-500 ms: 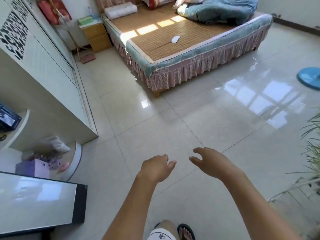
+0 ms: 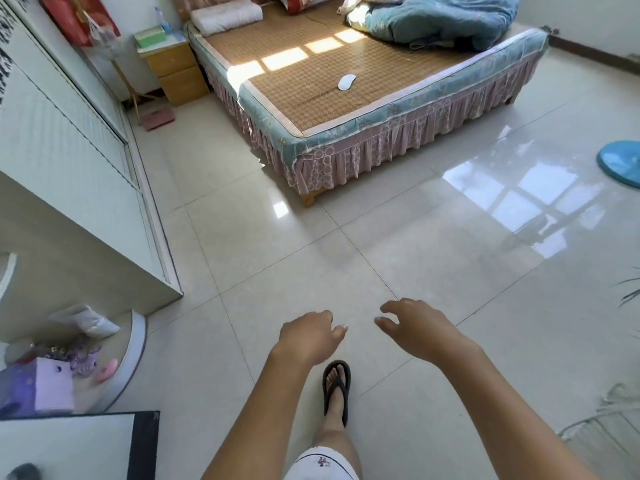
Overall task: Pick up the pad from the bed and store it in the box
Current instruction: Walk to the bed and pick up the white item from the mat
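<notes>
While we are standing well back on the tiled floor (image 2: 346,258), the step in hand, as we judge it, is simply the approach: crossing the room to the bed (image 2: 363,109) before any grasp can begin. To do it well we would walk toward the near corner of the bed and come round to the long side, so that the pad (image 2: 346,82) falls within easy reach without leaning far over the mat (image 2: 311,74). The floor looks glossy, and we are in a flip-flop (image 2: 336,386), so steady steps seem wiser than a hurry. The pad is thin and lies flat on the woven mat; we expect to need to slide a fingertip under one edge or pinch it from the side, not press down on it.

Our left hand (image 2: 308,337) hangs loosely curled, palm down, holding nothing. Our right hand (image 2: 419,327) is half open with the fingers (image 2: 389,306) spread and slightly bent, also empty. Both hover over the floor, close to each other.

The pad is a small white oval resting on the mat toward the foot half of the bed, apart from the blue quilt (image 2: 443,19) heaped at the far side. It lies well apart from both hands, far ahead of them, with bare floor and the bed's skirted edge between. We cannot say for certain which box is meant; a purple box-like thing (image 2: 52,389) sits at the lower left
</notes>
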Motion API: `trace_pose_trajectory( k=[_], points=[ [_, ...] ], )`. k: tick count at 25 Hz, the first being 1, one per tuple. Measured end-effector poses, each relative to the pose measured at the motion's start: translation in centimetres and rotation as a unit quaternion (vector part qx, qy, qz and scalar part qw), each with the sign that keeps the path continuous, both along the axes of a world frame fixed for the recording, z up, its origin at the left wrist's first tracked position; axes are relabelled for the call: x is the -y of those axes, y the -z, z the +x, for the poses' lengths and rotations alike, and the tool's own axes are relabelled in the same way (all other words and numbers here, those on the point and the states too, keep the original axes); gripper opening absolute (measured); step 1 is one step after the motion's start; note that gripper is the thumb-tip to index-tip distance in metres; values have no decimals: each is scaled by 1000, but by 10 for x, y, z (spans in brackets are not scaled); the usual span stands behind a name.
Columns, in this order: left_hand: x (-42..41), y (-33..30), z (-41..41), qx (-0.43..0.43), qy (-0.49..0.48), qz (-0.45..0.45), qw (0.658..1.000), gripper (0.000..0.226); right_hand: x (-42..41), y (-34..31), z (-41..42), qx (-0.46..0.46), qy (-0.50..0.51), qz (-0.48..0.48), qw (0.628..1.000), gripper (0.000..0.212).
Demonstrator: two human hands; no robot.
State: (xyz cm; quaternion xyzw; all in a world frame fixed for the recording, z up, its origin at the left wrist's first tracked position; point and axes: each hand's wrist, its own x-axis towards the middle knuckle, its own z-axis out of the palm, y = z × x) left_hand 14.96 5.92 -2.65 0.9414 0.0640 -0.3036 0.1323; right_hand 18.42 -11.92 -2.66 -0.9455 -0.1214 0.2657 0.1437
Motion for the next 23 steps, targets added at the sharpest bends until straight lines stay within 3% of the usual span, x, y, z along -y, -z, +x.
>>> trace_pose_trajectory(
  k=[10, 16, 23],
  points=[
    [-85, -10, 228, 22, 34, 2, 999, 47, -81, -14, 215, 0, 28, -20, 999, 45],
    [-103, -2, 337, 22, 39, -7, 999, 45, -97, -9, 322, -19, 41, -8, 999, 45],
    [-98, 11, 514, -24, 9, -41, 999, 46, -94, 15, 508, -45, 29, 15, 998, 47]
  ],
)
